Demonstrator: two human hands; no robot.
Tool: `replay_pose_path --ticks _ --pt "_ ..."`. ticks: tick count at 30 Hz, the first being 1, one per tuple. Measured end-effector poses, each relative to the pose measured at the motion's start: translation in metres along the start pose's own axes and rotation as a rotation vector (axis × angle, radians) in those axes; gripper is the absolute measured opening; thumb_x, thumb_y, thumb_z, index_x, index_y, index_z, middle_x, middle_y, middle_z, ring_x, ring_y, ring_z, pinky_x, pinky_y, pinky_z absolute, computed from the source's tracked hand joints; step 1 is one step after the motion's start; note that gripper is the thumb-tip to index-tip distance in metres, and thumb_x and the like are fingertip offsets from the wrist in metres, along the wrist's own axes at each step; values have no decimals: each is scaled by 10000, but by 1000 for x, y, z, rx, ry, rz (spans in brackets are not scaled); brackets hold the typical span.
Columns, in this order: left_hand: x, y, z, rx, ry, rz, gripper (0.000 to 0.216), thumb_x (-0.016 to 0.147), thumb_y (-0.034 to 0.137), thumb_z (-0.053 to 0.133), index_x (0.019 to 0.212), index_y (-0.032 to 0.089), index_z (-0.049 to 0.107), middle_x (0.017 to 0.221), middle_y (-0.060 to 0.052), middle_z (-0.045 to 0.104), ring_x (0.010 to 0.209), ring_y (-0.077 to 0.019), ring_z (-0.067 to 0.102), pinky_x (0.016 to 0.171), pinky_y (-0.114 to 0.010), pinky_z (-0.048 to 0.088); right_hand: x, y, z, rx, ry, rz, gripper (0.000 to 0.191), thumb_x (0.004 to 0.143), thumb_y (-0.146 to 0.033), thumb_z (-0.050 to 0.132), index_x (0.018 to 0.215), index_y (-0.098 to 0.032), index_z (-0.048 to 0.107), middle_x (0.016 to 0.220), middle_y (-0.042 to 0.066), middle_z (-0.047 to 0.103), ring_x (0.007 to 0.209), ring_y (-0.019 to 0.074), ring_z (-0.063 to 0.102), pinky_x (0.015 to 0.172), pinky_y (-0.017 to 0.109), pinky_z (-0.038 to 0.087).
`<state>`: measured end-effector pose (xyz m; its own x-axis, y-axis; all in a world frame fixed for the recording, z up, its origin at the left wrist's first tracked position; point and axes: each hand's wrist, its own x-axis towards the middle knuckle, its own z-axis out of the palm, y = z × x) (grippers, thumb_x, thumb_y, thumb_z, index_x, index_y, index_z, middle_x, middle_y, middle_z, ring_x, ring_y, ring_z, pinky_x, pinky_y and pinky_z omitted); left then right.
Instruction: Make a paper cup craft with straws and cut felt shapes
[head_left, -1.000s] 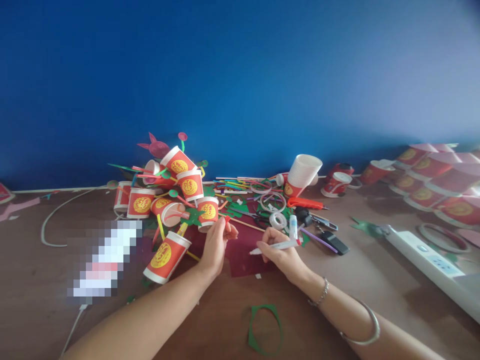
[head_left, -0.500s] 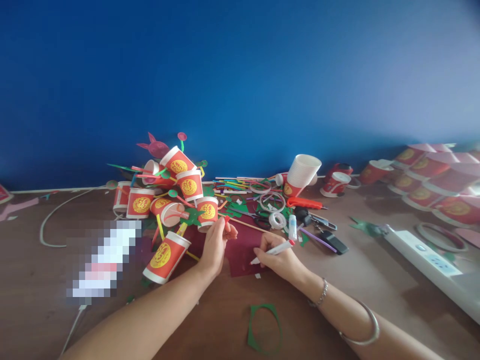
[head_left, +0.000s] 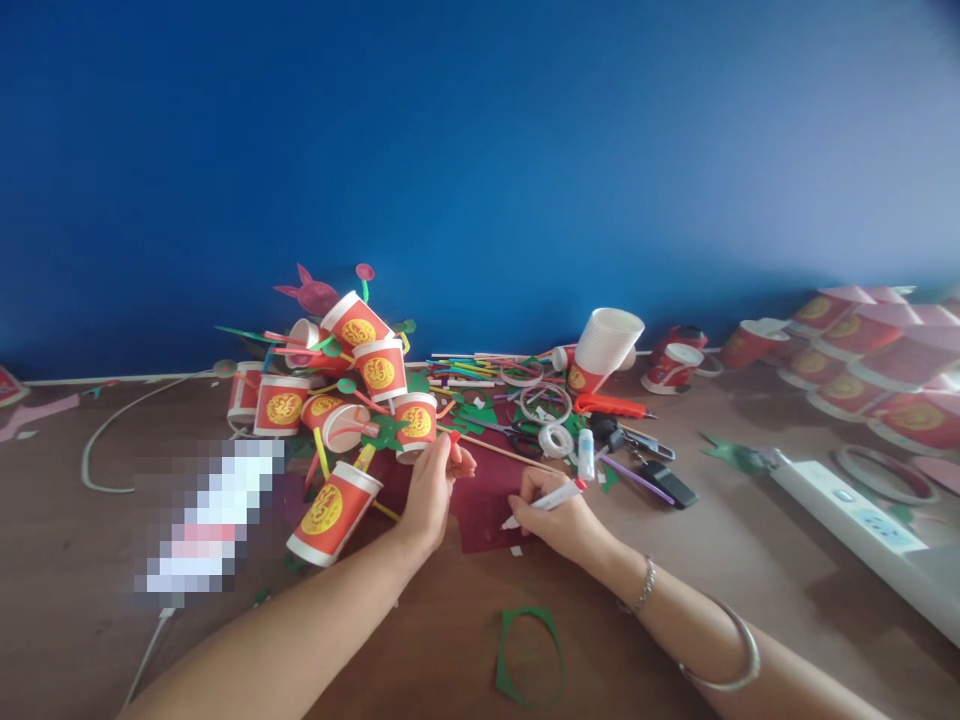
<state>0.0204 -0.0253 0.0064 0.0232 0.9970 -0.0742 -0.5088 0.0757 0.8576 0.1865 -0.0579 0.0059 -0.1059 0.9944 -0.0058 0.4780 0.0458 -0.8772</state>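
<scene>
My left hand (head_left: 433,490) rests on the left edge of a dark red foam sheet (head_left: 480,510) on the wooden table, fingers curled, with a small red piece pinched at the fingertips. My right hand (head_left: 559,518) grips a white marker (head_left: 545,502) with a red end, its tip pointing down-left onto the sheet. A thin wooden stick (head_left: 499,450) lies just beyond both hands. A red paper cup (head_left: 334,512) lies on its side to the left of my left hand.
A pile of red paper cups (head_left: 352,375) with coloured sticks stands behind. White cup stack (head_left: 607,345), tape rolls (head_left: 556,440), glue bottle (head_left: 586,455), keys (head_left: 660,478), power strip (head_left: 862,515), more cups (head_left: 862,365) at right. A green foam ring (head_left: 530,655) lies near.
My right hand has turned the marker from lying nearly level to tip-down on the dark red sheet. My left hand has stayed put.
</scene>
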Motion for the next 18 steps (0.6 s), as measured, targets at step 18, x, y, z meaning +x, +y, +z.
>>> replay_pose_path --ticks 18 --pt "0 0 0 -1 3 1 323 789 429 577 595 184 494 590 1 569 591 -126 539 609 -255 440 -2 -2 0 -18 -19 -22 258 700 -198 567 520 -212 382 450 -23 562 410 90 454 401 185 284"
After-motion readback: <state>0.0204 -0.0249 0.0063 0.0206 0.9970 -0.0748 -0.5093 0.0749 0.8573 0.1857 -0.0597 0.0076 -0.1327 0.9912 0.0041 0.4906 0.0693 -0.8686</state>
